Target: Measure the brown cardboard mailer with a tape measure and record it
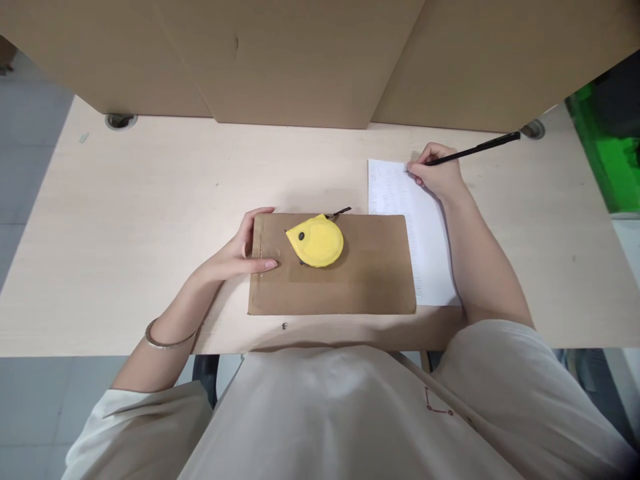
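My right hand [436, 175] is closed around a black pen [475, 149], whose tip rests on the top of a white sheet of paper [425, 240] with printed lines. My left hand [240, 250] lies on the left edge of a flat brown cardboard piece [370, 280], fingers stretched out along it, thumb at the far corner. A yellow tape measure [316, 241] sits on the cardboard just right of my left hand, its black tab pointing to the far side.
The light wooden desk [125, 220] is backed by brown cardboard panels [290, 60]. Round cable holes [120, 121] sit at both far corners. A green object [610, 153] stands off the desk's right end. A small dark speck [284, 326] lies near the front edge.
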Demonstrator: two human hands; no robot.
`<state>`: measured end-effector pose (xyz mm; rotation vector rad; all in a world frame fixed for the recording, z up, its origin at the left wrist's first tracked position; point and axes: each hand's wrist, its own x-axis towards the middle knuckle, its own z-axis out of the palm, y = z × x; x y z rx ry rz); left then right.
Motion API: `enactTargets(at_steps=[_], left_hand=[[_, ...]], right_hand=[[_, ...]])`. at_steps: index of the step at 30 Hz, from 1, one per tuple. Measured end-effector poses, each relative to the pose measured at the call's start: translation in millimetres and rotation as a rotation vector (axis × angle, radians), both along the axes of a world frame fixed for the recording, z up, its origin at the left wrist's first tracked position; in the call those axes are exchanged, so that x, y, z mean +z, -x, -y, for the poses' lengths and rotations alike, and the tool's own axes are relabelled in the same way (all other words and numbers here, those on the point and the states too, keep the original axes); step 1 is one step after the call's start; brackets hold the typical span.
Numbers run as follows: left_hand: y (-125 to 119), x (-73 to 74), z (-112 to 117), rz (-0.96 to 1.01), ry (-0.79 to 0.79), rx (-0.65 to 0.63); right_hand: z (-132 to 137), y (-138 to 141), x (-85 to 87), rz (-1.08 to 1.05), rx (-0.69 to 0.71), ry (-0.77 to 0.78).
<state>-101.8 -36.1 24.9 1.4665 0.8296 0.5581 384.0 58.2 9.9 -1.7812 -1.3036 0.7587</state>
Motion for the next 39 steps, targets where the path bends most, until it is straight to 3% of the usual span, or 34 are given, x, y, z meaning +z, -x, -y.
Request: enactTargets(at_steps=[22, 28, 35, 39], left_hand=[[0.3, -0.9, -0.3, 0.041, 0.016, -0.007], [0.5, -1.1, -0.5, 0.041, 0.016, 0.000], [0.5, -1.0, -0.1, 0.041, 0.011, 0.011], [0.4, -1.2, 0.3, 0.066, 0.017, 0.007]], right_hand=[[-1.4, -3.5, -3.3, -0.018, 0.001, -0.031], [0.0, -4.2, -3.5, -0.030, 0.078, -0.022], [-1.3, -4.6, -5.9, 0.003, 0.013, -0.060], [3.5, -2.5, -1.1, -0.051, 0.073, -0.028]])
